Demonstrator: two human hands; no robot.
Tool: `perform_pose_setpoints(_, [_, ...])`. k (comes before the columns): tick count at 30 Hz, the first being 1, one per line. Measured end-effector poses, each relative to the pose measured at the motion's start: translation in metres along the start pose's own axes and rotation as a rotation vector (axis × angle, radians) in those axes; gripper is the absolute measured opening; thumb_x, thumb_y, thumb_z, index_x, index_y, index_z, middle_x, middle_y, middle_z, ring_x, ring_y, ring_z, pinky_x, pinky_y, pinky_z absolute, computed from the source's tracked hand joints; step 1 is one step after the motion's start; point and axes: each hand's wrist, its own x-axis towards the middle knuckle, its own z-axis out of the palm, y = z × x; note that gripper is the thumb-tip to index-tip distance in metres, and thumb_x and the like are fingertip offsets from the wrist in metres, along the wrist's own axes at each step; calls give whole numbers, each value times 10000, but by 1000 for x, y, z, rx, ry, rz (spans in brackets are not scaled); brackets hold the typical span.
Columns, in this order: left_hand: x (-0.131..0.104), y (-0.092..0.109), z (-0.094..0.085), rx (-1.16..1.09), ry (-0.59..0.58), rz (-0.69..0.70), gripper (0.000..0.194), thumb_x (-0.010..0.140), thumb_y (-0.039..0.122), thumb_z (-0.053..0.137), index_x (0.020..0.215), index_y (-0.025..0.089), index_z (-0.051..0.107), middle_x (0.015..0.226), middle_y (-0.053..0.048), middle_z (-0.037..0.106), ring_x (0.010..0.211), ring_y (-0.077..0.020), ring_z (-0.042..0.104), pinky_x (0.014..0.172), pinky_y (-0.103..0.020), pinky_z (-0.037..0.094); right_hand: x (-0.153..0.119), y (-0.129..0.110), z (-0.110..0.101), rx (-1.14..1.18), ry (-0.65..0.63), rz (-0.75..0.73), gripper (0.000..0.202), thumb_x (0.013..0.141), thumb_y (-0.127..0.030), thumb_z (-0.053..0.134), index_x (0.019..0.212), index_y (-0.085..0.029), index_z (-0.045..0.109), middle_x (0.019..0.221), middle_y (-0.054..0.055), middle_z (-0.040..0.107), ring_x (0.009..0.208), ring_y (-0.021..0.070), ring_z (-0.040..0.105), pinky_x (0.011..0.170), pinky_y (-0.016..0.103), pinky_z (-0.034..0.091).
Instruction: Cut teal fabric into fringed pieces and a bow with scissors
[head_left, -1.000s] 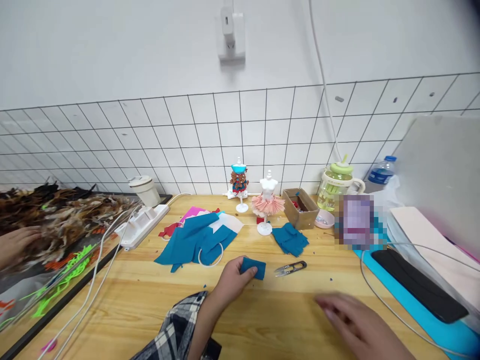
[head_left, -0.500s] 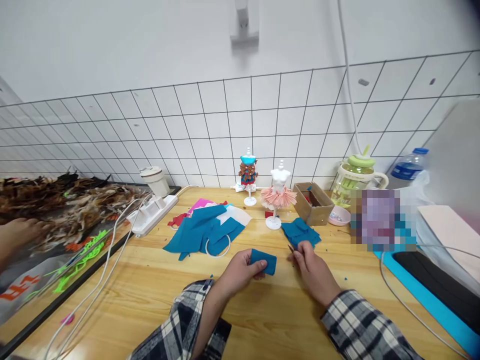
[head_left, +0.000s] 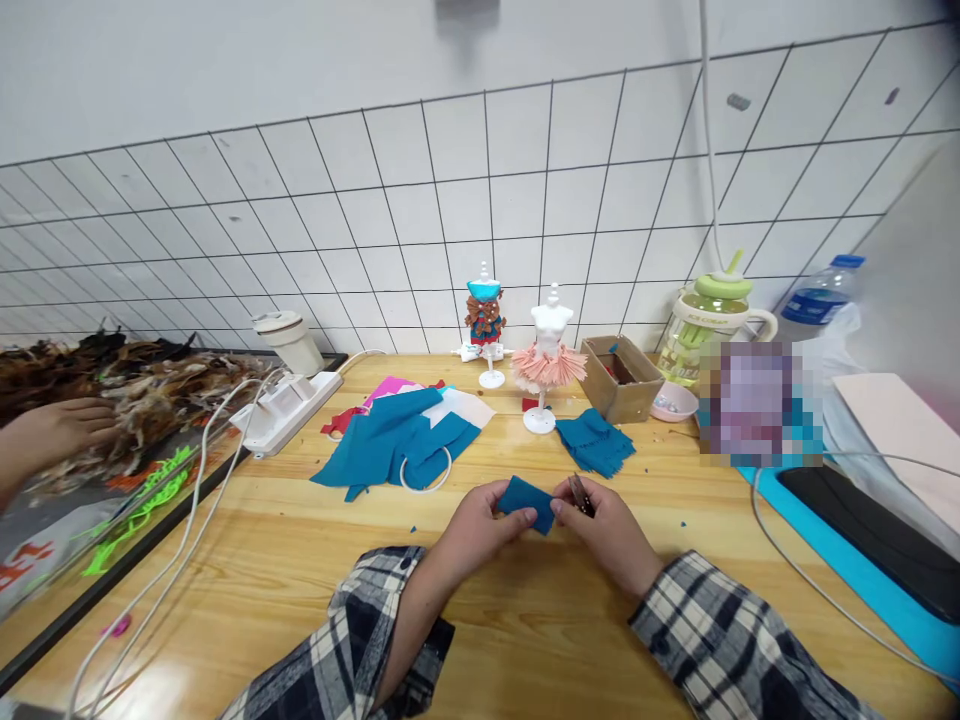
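My left hand (head_left: pixel 487 525) pinches a small teal cloth piece (head_left: pixel 527 503) by its left side, above the wooden table. At the cloth's right edge, the fingertips of my right hand (head_left: pixel 604 520) touch it, while a small dark metal tool (head_left: pixel 580 496) rests in the same hand. Beyond my right hand lies a frayed teal cloth stack (head_left: pixel 595 442). Larger teal fabric (head_left: pixel 390 435) is spread to the left, with a white ring (head_left: pixel 426 488) on it.
Two small mannequins, one in a pink skirt (head_left: pixel 549 365), one in brown and teal (head_left: pixel 485 312), stand behind. A cardboard box (head_left: pixel 621 380), pink bowl (head_left: pixel 674 402) and jug (head_left: pixel 705 325) are right. Left are a power strip (head_left: pixel 286 410) and another person's hand (head_left: pixel 64 435).
My right hand has moved left from the frayed stack to the held cloth, which is now tilted. The view has shifted downward. The other person's hand reaches slightly further in.
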Motion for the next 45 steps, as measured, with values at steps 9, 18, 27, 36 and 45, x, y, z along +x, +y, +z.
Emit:
perform_pose_setpoints(9, [0, 2, 12, -259, -39, -64, 343, 672, 386, 794, 884, 124, 729, 778, -43, 694, 668, -129, 544, 658, -245, 402, -8, -1, 11, 297, 79, 146, 298, 728, -437, 701, 792, -188, 550, 561, -70, 449, 439, 64, 296, 416, 217, 252])
perform_pose_setpoints(18, [4, 0, 8, -217, 40, -114, 325, 642, 403, 805, 749, 111, 709, 657, -25, 665, 593, -123, 530, 600, -239, 392, -6, -2, 5, 304, 39, 203, 350, 731, -492, 683, 852, -202, 529, 533, -100, 377, 420, 64, 300, 389, 200, 240])
perform_pose_setpoints(27, [2, -2, 8, -779, 235, -181, 254, 651, 267, 835, 749, 150, 632, 715, 6, 665, 718, -105, 633, 726, -216, 494, -20, -4, 17, -142, -181, -1, 297, 936, -516, 385, 857, -235, 443, 636, -46, 483, 538, 129, 457, 508, 250, 361])
perform_pose_setpoints(36, [1, -1, 11, -361, 186, -105, 287, 680, 367, 788, 774, 122, 672, 700, -26, 662, 659, -131, 580, 666, -249, 447, -22, -6, 13, -64, 22, -86, 253, 912, -457, 469, 876, -211, 511, 691, -23, 487, 635, 145, 457, 601, 263, 401])
perform_pose_setpoints(45, [-1, 0, 5, 465, 168, 244, 111, 776, 307, 669, 784, 210, 724, 809, -52, 707, 798, -203, 599, 730, -285, 419, -11, -7, 0, -343, 111, -328, 102, 822, -271, 585, 862, -193, 637, 914, 64, 589, 634, 145, 496, 577, 279, 420])
